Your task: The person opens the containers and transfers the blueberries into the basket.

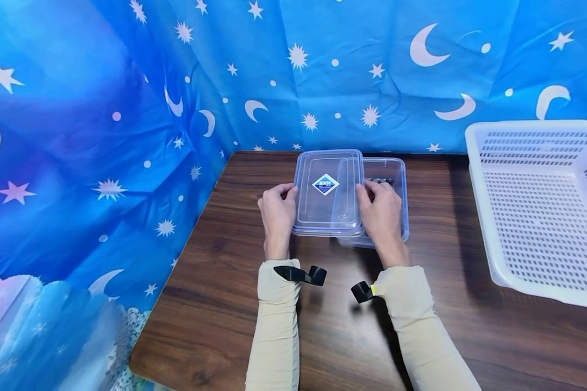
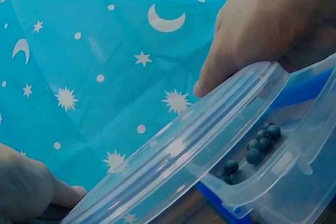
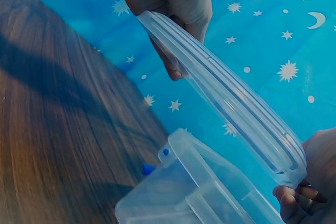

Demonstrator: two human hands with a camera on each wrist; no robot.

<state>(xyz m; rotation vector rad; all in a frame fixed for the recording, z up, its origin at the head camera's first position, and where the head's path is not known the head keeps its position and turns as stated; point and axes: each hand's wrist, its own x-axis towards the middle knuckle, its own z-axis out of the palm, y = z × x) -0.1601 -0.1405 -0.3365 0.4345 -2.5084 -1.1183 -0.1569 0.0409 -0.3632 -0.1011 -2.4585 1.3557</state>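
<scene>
Apparently midway: pinching the lid (image 1: 323, 209) finger-and-thumb by opposite edges with left hand (image 1: 279, 213) and right hand (image 1: 382, 210), over the left part of the open box (image 1: 404, 206) with dark balls (image 2: 265, 144) inside, off but not yet set down.

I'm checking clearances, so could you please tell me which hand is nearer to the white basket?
Right: the right hand holds the clear lid's right edge, left of the white basket. The left hand is farther away, at the opposite edge.
</scene>
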